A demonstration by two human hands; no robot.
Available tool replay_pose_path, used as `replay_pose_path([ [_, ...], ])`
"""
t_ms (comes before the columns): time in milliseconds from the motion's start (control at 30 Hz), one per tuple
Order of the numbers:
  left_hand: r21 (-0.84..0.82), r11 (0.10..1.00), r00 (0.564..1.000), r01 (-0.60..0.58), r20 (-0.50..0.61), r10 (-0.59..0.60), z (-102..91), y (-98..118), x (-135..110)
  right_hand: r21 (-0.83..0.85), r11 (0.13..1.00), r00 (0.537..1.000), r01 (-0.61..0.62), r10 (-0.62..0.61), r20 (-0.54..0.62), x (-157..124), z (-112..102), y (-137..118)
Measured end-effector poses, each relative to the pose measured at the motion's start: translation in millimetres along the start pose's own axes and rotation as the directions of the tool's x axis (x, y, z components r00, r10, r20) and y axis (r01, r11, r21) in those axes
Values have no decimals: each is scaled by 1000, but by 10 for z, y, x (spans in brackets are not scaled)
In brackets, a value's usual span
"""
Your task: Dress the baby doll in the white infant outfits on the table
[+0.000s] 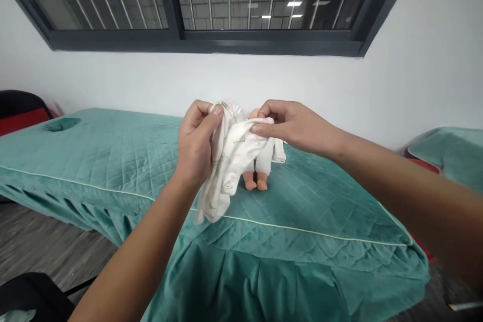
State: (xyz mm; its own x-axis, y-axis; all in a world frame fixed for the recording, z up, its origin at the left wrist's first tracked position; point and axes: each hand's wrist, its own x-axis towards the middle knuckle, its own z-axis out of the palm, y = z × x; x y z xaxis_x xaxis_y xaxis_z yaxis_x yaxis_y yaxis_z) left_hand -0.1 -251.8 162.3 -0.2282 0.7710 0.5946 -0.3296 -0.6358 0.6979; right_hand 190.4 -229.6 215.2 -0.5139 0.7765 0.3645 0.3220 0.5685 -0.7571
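Between my two hands hangs a white baby garment [236,153] with a small faint print, bunched at the top and drooping at the lower left. My left hand [196,141] pinches its upper left part between thumb and fingers. On the other side, my right hand [289,126] pinches an edge of the same cloth. Behind the garment a baby doll [261,181] lies on the green bed, bare feet toward me and white clothing on its legs. The cloth and my right hand hide most of its body and head. White fabric [279,152] shows at the doll's right side.
The bed [313,201] has a quilted green cover with a pale piped edge and a face hole [62,124] at far left. A white wall and barred window [264,43] rise behind. Another green-covered piece [453,153] stands right; a black item [33,297] lies lower left.
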Motion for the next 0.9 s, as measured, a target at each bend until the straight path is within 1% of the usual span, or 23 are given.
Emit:
replay_pose_path([
  [100, 4, 998, 998, 59, -8, -59, -10, 40, 22, -15, 1000, 1000, 14, -14, 13, -26, -46, -23],
  [200, -31, 995, 994, 96, 56, -94, -26, 83, 66, -61, 998, 1000, 22, -20, 22, -42, -88, -3],
  [300, -103, 987, 986, 121, 127, -108, -58, 125, 131, -167, 986, 993, -13, 32, 115, -54, -114, 67],
  [400, -120, 978, 973, 170, 176, -148, -101, 135, 192, -209, 978, 978, -17, 60, 200, -58, -116, 133],
  [533, -96, 975, 960, 202, 214, -178, -128, 108, 233, -179, 984, 964, 2, 45, 261, -35, -90, 122],
  [633, -144, 972, 946, 188, 291, -141, -126, 101, 251, -120, 993, 967, -9, 39, 253, -21, -48, 52],
  [767, -133, 982, 934, 131, 350, -77, -167, 131, 319, -44, 999, 946, -9, 23, 324, -20, -4, 5],
  [800, -124, 985, 935, 117, 349, -67, -187, 144, 345, -33, 999, 948, -6, 16, 319, -14, -5, 18],
  [833, -114, 988, 939, 107, 338, -62, -206, 159, 374, -25, 1000, 958, 0, 7, 288, -4, -11, 41],
  [900, -88, 992, 954, 95, 294, -65, -232, 189, 431, -19, 1000, 986, 10, -6, 165, 28, -39, 103],
])
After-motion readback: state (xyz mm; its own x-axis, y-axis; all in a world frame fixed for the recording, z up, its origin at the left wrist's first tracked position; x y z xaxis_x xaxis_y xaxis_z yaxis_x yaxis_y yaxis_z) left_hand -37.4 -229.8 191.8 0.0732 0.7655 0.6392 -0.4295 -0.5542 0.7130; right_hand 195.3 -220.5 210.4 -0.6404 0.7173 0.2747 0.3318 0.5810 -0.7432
